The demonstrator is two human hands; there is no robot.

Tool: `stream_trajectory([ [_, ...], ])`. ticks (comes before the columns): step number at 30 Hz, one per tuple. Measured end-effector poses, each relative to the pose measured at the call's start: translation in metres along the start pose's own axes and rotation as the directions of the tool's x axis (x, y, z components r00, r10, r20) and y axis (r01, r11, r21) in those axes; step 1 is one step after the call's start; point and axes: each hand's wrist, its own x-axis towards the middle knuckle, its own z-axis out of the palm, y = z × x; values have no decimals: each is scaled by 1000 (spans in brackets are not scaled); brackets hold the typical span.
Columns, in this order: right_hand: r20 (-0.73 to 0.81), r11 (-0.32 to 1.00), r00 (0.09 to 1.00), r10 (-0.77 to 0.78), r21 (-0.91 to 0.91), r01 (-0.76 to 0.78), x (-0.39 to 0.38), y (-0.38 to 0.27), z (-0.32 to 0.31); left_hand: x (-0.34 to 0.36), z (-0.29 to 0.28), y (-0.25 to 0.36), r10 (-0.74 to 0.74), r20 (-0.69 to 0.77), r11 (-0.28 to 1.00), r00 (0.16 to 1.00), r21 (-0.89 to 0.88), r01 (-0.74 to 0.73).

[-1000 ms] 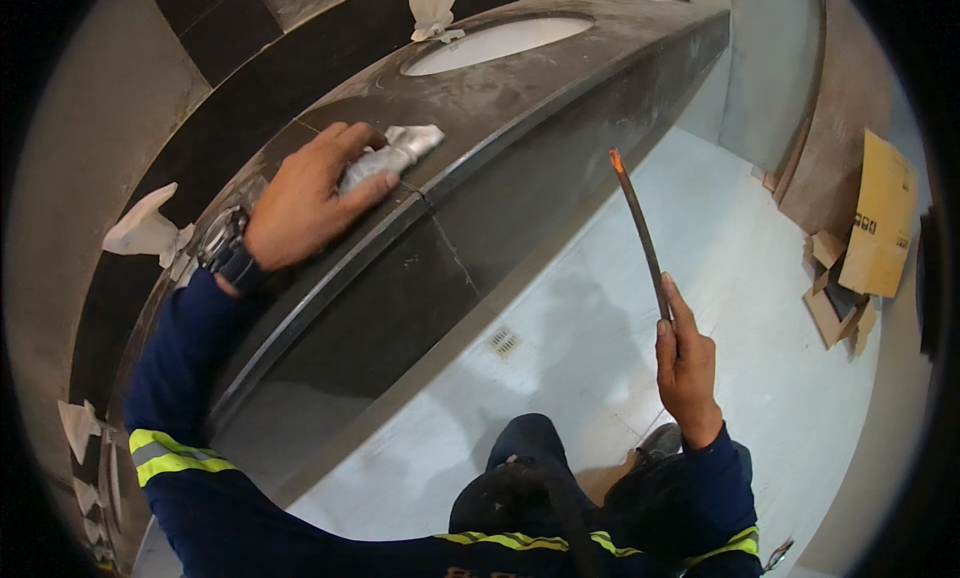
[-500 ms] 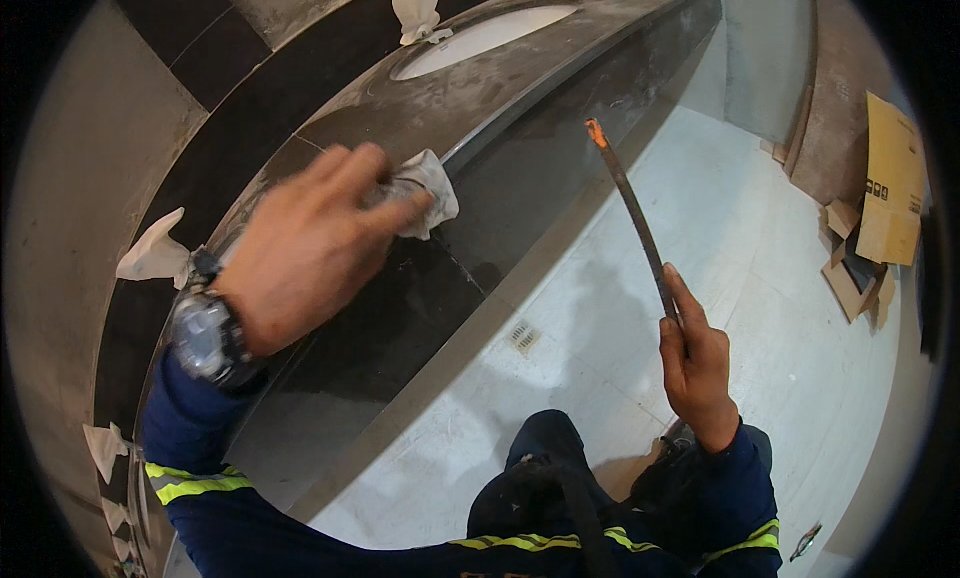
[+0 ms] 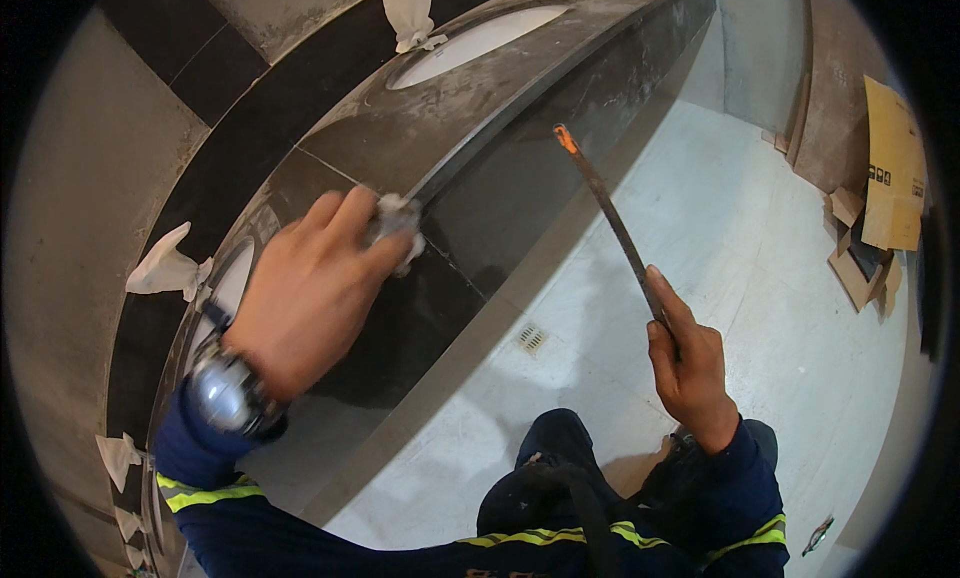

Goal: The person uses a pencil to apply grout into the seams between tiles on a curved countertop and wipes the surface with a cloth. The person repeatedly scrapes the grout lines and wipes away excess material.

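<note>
The left hand (image 3: 310,298) is clamping a rag (image 3: 402,218) at the front edge of the counter (image 3: 370,133), where 2 basins (image 3: 480,50) are showing. The right hand (image 3: 692,368) is gripping 1 rod (image 3: 615,219), which is slanting over the floor (image 3: 790,308).

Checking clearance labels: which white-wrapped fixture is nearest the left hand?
The wrapped fixture just left of the left hand, beside the partly hidden basin. The top fixture, by the upper basin, and the lower-left fixtures sit farther from that hand.
</note>
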Motion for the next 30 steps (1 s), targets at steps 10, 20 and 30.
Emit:
stream_trajectory([
  [10, 45, 999, 998, -35, -23, 36, -3, 1, 11, -49, 48, 45, 102, 119, 934, 988, 329, -136],
  [20, 47, 990, 992, -114, 91, 109, 14, -3, 27, -60, 103, 75, -308, -156, 951, 939, -20, 308],
  [30, 14, 981, 992, -123, 155, 119, 14, -4, 26, -12, 117, 79, -233, -216, 971, 948, -104, 215],
])
